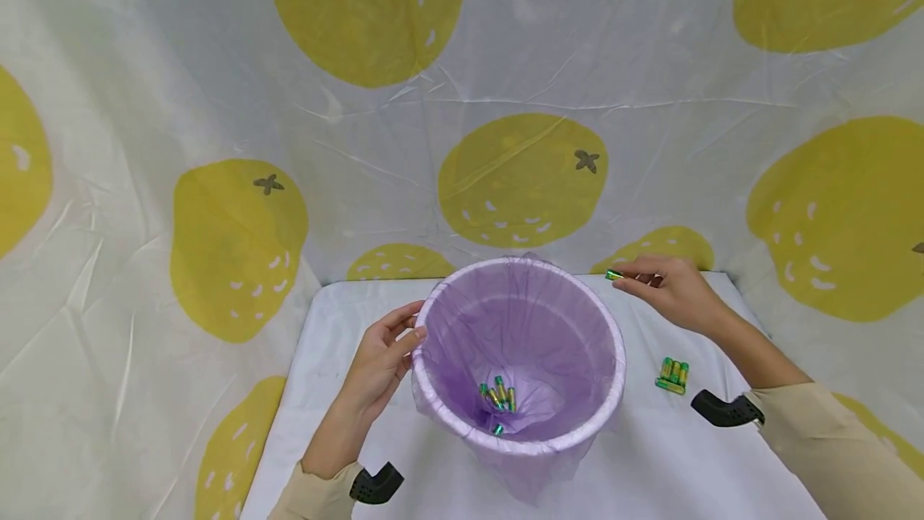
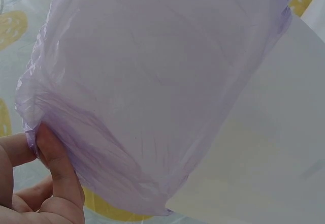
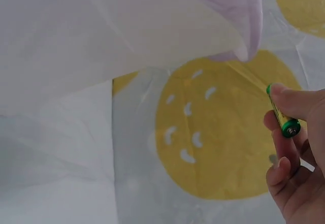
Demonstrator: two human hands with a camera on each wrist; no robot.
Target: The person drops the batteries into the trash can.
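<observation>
"Pinching what, over on the right of the frame?"

"A green-and-gold battery (image 1: 613, 274). The right hand (image 1: 667, 293) has it between thumb and fingers, a light grip that leaves one terminal end bare in the right wrist view."

"Does it touch the waste bin (image 1: 618, 359)?"

"No, it sits apart, just right of the rim. How high above the white-covered worktop (image 1: 433, 476), I can't tell."

"And the left hand (image 1: 378, 359)?"

"Its grip is pinching the bin's left rim, thumb on the inner side, other fingers outside. I'd guess that steadies the bin and pins the purple bin liner (image 1: 534, 319) there."

"Why does the liner hang outside?"

"It's folded over the rim, probably so it won't slide inward. The loose skirt shows at lower centre."

"Where are the other batteries?"

"Several loose batteries (image 1: 498, 396) lie at the bottom of the liner, lower centre of the frame, one a little apart from the rest. Four spare batteries (image 1: 674, 373) lie at lower right on the worktop: three side by side, one crosswise below. Grouped near the right forearm, they seem placed for that hand's easy reach."
</observation>
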